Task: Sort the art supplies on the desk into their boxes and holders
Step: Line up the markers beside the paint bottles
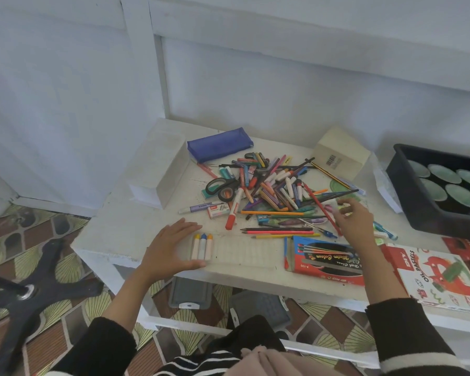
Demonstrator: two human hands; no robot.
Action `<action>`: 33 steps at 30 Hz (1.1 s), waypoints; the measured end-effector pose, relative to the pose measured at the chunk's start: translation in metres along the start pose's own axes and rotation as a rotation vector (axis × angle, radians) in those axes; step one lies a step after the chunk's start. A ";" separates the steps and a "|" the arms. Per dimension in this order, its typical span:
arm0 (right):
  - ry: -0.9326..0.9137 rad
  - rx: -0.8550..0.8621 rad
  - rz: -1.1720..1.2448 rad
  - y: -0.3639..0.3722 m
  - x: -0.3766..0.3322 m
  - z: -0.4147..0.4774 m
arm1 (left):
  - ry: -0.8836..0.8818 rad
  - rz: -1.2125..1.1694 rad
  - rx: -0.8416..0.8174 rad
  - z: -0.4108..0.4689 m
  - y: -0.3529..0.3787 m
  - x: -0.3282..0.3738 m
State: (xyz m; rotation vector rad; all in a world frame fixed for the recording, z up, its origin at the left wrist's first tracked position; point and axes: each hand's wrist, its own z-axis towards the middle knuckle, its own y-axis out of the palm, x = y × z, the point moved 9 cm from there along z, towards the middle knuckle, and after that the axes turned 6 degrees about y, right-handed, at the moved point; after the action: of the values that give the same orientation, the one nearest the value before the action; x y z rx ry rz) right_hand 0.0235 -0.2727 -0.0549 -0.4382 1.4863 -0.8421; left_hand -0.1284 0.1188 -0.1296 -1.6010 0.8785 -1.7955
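Left hand flat against clear tray holding three crayons; right hand at pile edge, grip blurred, unclear.

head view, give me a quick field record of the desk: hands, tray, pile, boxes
left hand: fingers straight, against left end of the clear tray
right hand: at right edge of the pile, blurred, grip unclear
clear tray: front of desk, three crayons at its left end
pile: pens, crayons, pencils mixed mid-desk
scissors: on pile's left side
boxes: water colour box, oil pastels box, front right
pencil case: blue, behind pile
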 end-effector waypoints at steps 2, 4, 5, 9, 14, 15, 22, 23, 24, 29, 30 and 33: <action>0.067 -0.068 0.224 0.007 -0.009 -0.010 | 0.003 -0.009 0.002 0.000 0.000 0.001; 0.172 -0.167 0.459 0.022 -0.016 -0.021 | 0.002 -0.017 0.006 -0.001 -0.001 0.001; 0.226 -0.224 0.572 0.030 -0.019 -0.028 | 0.002 -0.018 0.006 0.000 -0.001 0.001; 0.302 -0.428 0.844 0.064 -0.039 -0.062 | -0.002 -0.019 0.010 0.000 -0.001 0.000; 0.372 -0.591 0.987 0.102 -0.059 -0.108 | -0.005 -0.023 0.015 -0.001 -0.002 0.000; 0.382 -0.616 0.990 0.107 -0.063 -0.116 | -0.007 -0.024 0.014 -0.001 -0.001 -0.001; 0.057 -0.660 0.699 0.128 -0.100 -0.147 | -0.002 -0.028 0.002 -0.001 -0.001 -0.001; -0.046 -0.652 0.619 0.130 -0.107 -0.152 | -0.001 -0.024 0.004 -0.001 -0.001 -0.001; -0.158 -0.631 0.527 0.132 -0.114 -0.157 | 0.001 -0.019 0.005 -0.001 -0.001 -0.002; -0.581 -0.586 0.242 0.147 -0.135 -0.184 | 0.008 -0.012 0.013 0.000 0.001 -0.006; -0.625 -0.589 0.216 0.150 -0.135 -0.188 | 0.010 -0.011 0.016 0.000 0.002 -0.006; -0.689 -0.541 0.174 0.154 -0.135 -0.193 | 0.004 -0.005 0.009 0.000 0.003 -0.008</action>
State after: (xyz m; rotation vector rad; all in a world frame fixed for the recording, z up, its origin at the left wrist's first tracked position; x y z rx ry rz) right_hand -0.1133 -0.0293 -0.0895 -0.8836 1.0573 -0.0976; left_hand -0.1273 0.1229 -0.1364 -1.5959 0.8684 -1.8042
